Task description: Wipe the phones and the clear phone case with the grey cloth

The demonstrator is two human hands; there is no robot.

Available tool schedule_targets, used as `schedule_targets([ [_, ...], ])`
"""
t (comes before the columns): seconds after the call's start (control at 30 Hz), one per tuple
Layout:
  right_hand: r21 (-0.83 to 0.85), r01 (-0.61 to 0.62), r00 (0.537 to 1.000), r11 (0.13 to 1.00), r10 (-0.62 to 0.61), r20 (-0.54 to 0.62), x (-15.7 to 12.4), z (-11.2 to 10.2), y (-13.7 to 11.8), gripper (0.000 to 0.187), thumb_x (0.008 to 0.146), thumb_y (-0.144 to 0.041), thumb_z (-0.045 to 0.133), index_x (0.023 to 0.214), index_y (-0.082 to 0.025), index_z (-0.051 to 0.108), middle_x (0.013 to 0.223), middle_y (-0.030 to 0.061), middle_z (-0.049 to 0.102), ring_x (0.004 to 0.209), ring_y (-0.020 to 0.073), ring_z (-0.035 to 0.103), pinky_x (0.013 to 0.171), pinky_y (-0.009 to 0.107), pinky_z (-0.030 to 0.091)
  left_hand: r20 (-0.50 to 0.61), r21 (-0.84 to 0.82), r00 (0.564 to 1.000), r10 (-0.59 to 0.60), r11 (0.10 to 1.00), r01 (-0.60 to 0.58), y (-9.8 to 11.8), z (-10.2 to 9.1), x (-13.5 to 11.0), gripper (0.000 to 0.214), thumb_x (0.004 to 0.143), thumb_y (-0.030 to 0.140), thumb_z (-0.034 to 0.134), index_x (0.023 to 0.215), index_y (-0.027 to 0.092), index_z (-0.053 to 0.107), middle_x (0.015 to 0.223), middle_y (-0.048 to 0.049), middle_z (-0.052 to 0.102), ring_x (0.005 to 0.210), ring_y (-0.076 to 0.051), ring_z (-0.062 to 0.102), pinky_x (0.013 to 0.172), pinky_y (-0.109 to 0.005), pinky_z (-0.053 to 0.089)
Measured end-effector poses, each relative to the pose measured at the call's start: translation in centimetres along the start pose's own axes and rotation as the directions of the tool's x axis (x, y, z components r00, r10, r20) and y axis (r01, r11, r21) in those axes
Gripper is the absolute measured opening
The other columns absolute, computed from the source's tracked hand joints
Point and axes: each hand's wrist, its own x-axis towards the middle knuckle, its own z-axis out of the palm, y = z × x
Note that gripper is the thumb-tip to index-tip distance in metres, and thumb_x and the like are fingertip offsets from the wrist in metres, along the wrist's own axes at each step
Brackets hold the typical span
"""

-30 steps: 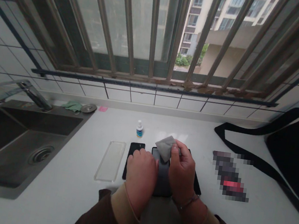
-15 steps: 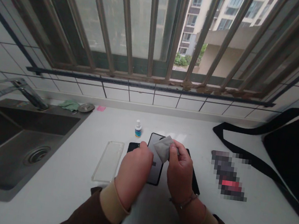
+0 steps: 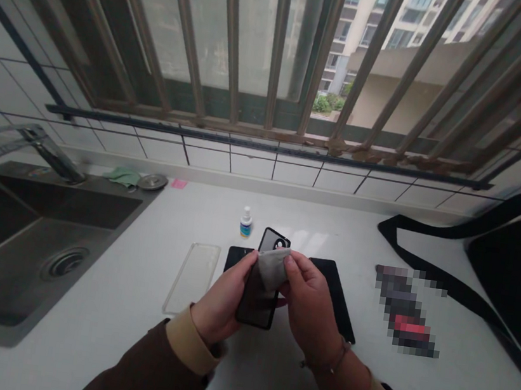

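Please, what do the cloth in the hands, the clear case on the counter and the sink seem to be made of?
The cloth looks like soft grey microfibre: matte, and it folds limply, though the exact fibre cannot be told. The clear case seems to be transparent plastic or silicone, glossy with pale edges. The sink looks like stainless steel, with a dull satin grey sheen.

**Phone raised, cloth shifted onto its back**

Since the last frames: black smartphone (image 3: 259,297) now lifted off the mats, camera end up, gripped by left hand (image 3: 221,298). Right hand (image 3: 310,307) has pressed grey cloth (image 3: 273,267) onto its back; hands closer together.
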Motion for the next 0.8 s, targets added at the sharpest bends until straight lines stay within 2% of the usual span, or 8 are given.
schedule_targets([
  [0.07,0.082,-0.064,0.998,0.995,0.064,0.003,0.1,0.1,-0.3,0.04,0.097,-0.056,0.071,0.114,-0.02,0.078,0.105,0.01,0.081,0.083,0.0237,0.076,0.068,0.035,0.064,0.013,-0.152,0.999,-0.042,0.987,0.043,0.2,0.2,-0.1,0.047,0.109,0.047,0.046,0.137,0.017,0.07,0.127,-0.0149,0.078,0.109,-0.027,0.075,0.089,-0.043,0.064],
  [0.17,0.086,-0.003,0.994,0.996,0.012,-0.109,0.5,-0.3,-1.1,0.042,0.098,-0.056,0.069,0.115,-0.018,0.075,0.108,0.0124,0.082,0.086,0.0251,0.078,0.072,0.037,0.065,-0.029,-0.201,0.998,-0.05,0.979,0.043,0.6,0.0,-0.2,0.047,0.109,0.049,0.049,0.137,0.018,0.07,0.124,-0.0155,0.078,0.101,-0.027,0.077,0.083,-0.045,0.066],
  [0.23,-0.047,0.089,0.968,0.995,-0.098,-0.232,0.7,-0.9,-1.7,0.041,0.1,-0.054,0.067,0.118,-0.018,0.074,0.11,0.0134,0.083,0.092,0.0272,0.08,0.078,0.041,0.067,-0.036,-0.203,0.997,-0.073,0.977,0.064,0.6,-0.1,-0.2,0.052,0.109,0.053,0.047,0.138,0.016,0.069,0.121,-0.0177,0.079,0.098,-0.029,0.078,0.079,-0.045,0.067],
  [0.3,-0.323,0.167,0.921,0.932,-0.264,-0.287,0.7,-1.3,-1.9,0.037,0.101,-0.05,0.066,0.118,-0.019,0.076,0.11,0.0127,0.084,0.098,0.0292,0.081,0.086,0.045,0.067,0.003,-0.208,0.994,-0.113,0.972,0.111,0.3,-0.1,-0.2,0.056,0.11,0.055,0.045,0.14,0.014,0.067,0.12,-0.0194,0.079,0.099,-0.03,0.079,0.079,-0.044,0.066],
  [0.4,-0.653,0.351,0.875,0.671,-0.483,-0.026,0.4,-1.4,-1.5,0.027,0.106,-0.036,0.061,0.12,-0.024,0.08,0.12,0.01,0.083,0.112,0.0293,0.08,0.102,0.047,0.064,0.053,-0.226,0.99,-0.13,0.964,0.138,-0.6,0.3,-0.1,0.049,0.112,0.047,0.047,0.141,0.014,0.068,0.123,-0.0173,0.079,0.104,-0.026,0.078,0.088,-0.039,0.065],
  [0.5,-0.645,0.592,0.78,0.483,-0.544,0.309,0.1,-0.8,-0.7,0.03,0.109,-0.022,0.054,0.126,-0.025,0.079,0.133,0.0082,0.08,0.124,0.0252,0.077,0.111,0.043,0.062,-0.015,-0.283,0.998,-0.067,0.957,0.06,-0.9,0.6,0.2,0.041,0.113,0.036,0.048,0.132,0.011,0.073,0.119,-0.0145,0.081,0.107,-0.022,0.078,0.097,-0.031,0.06],
  [0.7,-0.396,0.857,0.516,0.33,-0.55,0.657,-0.5,0.0,-0.2,0.025,0.108,-0.011,0.054,0.121,-0.02,0.072,0.129,0.0085,0.081,0.125,0.0188,0.076,0.112,0.035,0.061,-0.122,-0.359,0.988,-0.092,0.932,0.042,0.7,-0.6,0.8,0.058,0.112,0.048,0.039,0.111,0.005,0.078,0.102,-0.0198,0.082,0.085,-0.025,0.08,0.083,-0.036,0.065],
  [0.8,-0.328,0.889,0.456,0.321,-0.542,0.706,-0.8,0.2,-0.2,0.024,0.108,-0.01,0.054,0.122,-0.021,0.07,0.128,0.008,0.081,0.125,0.0172,0.076,0.112,0.033,0.061,-0.187,-0.345,0.981,-0.046,0.938,-0.022,1.2,-1.2,0.7,0.059,0.11,0.052,0.041,0.117,0.007,0.078,0.104,-0.0187,0.083,0.082,-0.025,0.08,0.077,-0.037,0.065],
])
